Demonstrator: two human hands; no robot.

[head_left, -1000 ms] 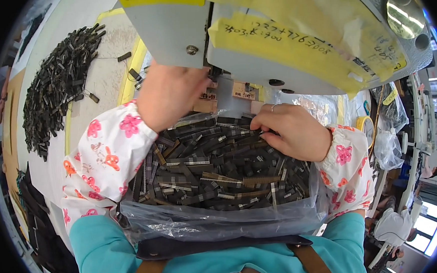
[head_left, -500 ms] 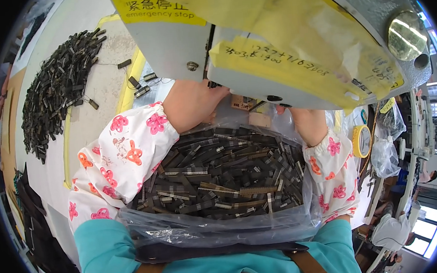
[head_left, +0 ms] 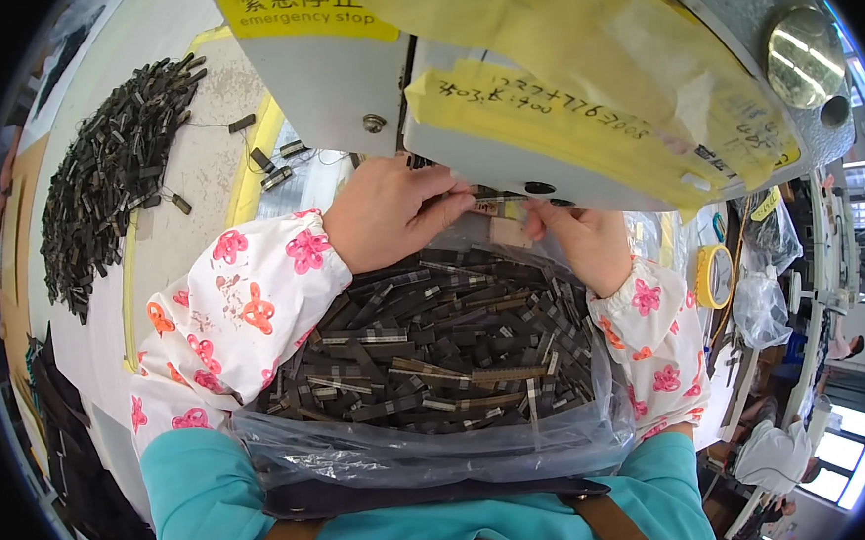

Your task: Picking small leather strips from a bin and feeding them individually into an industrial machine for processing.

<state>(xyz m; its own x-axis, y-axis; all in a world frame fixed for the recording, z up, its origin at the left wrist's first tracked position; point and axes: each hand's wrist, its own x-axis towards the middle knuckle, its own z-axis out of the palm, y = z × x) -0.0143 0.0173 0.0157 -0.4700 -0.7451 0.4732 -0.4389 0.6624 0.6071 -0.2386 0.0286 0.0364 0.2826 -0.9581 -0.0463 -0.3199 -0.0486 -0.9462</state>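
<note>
Both hands at the machine (head_left: 502, 107): left hand (head_left: 389, 213) pinching one strip (head_left: 493, 205), right hand (head_left: 579, 241) grip unclear; bag (head_left: 434, 453) still full, pile (head_left: 110, 171) on table.

A small dark strip (head_left: 496, 205) lies flat under the grey machine, pinched between both hands. Many similar dark strips (head_left: 427, 349) fill a clear plastic bag (head_left: 424, 454) below, lying mixed.
</note>
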